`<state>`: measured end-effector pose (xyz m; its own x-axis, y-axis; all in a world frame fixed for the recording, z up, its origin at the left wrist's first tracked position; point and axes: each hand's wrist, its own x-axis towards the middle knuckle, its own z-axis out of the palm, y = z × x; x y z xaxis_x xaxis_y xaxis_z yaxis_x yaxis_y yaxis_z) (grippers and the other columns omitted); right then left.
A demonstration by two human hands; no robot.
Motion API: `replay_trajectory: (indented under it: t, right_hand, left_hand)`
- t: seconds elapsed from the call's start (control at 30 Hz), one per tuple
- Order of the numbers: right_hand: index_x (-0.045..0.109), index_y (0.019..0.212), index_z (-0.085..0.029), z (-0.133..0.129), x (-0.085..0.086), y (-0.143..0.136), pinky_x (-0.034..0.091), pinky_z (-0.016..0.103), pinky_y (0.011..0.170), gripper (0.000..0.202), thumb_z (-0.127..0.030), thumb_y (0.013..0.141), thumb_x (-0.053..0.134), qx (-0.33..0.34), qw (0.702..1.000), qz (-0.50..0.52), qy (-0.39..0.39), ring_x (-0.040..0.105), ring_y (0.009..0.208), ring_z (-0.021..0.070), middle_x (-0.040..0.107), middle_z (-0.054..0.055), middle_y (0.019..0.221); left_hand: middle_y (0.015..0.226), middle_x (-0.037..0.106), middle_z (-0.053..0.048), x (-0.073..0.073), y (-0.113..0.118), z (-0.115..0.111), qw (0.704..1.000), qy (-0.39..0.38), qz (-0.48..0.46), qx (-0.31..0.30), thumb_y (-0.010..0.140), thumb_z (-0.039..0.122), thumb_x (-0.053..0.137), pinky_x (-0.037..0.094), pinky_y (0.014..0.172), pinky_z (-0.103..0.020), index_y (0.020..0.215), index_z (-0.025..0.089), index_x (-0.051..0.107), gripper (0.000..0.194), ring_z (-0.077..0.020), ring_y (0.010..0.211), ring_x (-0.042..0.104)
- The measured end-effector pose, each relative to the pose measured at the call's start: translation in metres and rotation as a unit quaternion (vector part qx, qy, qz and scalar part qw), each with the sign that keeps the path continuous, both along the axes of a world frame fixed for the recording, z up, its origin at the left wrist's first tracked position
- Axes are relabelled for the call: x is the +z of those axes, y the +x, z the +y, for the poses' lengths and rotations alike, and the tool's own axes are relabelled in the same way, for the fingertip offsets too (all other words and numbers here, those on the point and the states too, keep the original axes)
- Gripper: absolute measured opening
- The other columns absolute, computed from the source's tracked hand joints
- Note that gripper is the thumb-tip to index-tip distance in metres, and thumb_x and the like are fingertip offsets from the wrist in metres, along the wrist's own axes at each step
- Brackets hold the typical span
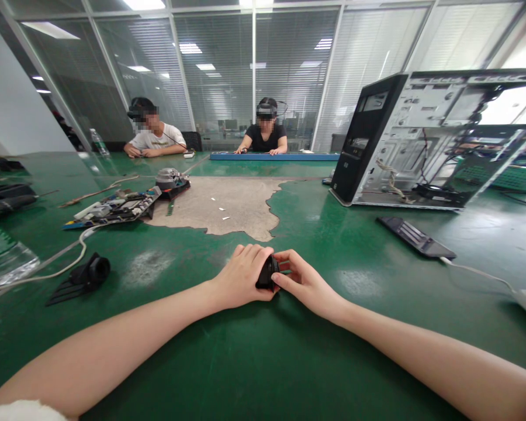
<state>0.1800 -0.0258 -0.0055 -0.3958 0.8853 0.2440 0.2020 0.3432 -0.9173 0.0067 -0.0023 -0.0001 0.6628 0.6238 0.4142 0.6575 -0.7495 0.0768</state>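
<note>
Hands point(241, 278) clamped on blk part point(267, 273), grn table point(263, 362) w/ worn patch point(241, 199), glass-walled rm point(214, 47)

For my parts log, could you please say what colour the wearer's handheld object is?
The handheld object is black, showing best in the head view.

Two bare forearms slant in from the lower corners: the left forearm point(127, 346) and the right forearm point(416, 346) converge near the centre. The left hand point(241, 276) has its back turned up, fingers curled over in a grip. The right hand point(304, 287) (thumb nearest the viewer) faces it, thumb and bent fingers pinching.
</note>
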Motion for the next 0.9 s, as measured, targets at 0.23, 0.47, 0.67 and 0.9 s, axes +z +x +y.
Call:
replay_trajectory:
  t: [0.23,0.47,0.67,0.9]
  right_hand:
    - [0.048,0.096,-0.022,-0.0013,0.0011,0.0007,0.051,0.030,0.074,0.016,-0.024,0.081,0.052,-0.012,0.997,-0.014,0.079,0.051,0.093,0.0161,0.050,0.004,0.097]
    - [0.045,0.103,-0.022,-0.0011,0.0017,-0.0007,0.052,0.034,0.076,0.026,-0.023,0.079,0.054,-0.023,0.998,-0.010,0.052,0.050,0.100,0.0187,0.049,0.005,0.103]
    - [0.045,0.101,-0.021,-0.0014,0.0004,0.0009,0.053,0.031,0.073,0.021,-0.024,0.081,0.052,0.010,0.999,0.000,0.036,0.051,0.097,0.0173,0.049,0.004,0.098]
    - [0.048,0.094,-0.022,-0.0026,0.0018,0.0006,0.052,0.032,0.078,0.015,-0.023,0.080,0.053,-0.015,0.996,0.013,0.082,0.050,0.098,0.0169,0.048,0.004,0.100]
  left_hand:
    - [0.104,0.053,-0.010,-0.0002,-0.0003,0.0001,1.000,0.002,-0.004,-0.004,0.066,0.038,0.057,0.033,0.077,-0.038,0.114,0.014,0.036,0.058,-0.0264,0.093,0.047]
    - [0.104,0.053,-0.010,0.0006,0.0002,-0.0007,1.000,0.001,-0.010,-0.005,0.066,0.037,0.058,0.034,0.076,-0.038,0.114,0.015,0.036,0.057,-0.0268,0.093,0.048]
    - [0.105,0.053,-0.011,0.0012,-0.0003,-0.0009,1.000,-0.001,0.002,-0.002,0.065,0.037,0.059,0.034,0.077,-0.038,0.114,0.013,0.036,0.060,-0.0267,0.093,0.048]
    - [0.104,0.053,-0.009,0.0017,0.0006,-0.0010,1.000,-0.003,-0.009,-0.003,0.066,0.038,0.058,0.034,0.076,-0.037,0.112,0.014,0.037,0.055,-0.0260,0.093,0.048]
